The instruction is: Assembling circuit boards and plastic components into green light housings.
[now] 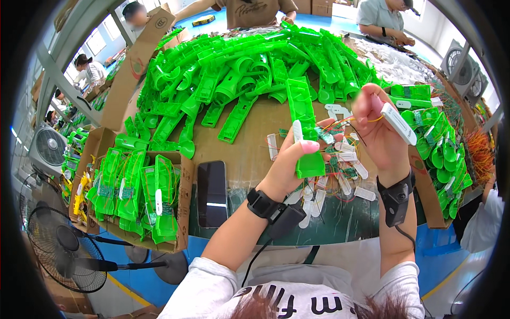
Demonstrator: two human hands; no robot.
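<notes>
Two bare hands work above a cluttered bench. Left hand (291, 159) is closed around a long green plastic shell (304, 127), which stands nearly upright in the fist with its far end pointing away toward the big heap; the thumb presses a small white strip (297, 131) against the shell's left edge. Right hand (374, 130) is raised just beside it, fingers pinched on a white oblong piece (398, 123) that tilts down to the right. Thin coloured wires (348, 123) run between the two hands. Under them, on the tabletop (249, 143), lies a scatter of white strips and small circuit boards (340, 175). A dark phone (212, 194) lies flat left of the wrists. Further left, a cardboard box (180, 212) holds green shells fitted with boards and wires. A large pile of green shells (249, 69) covers the far side of the table. Each wrist wears a black band, and a floor fan (64, 250) stands at lower left
</notes>
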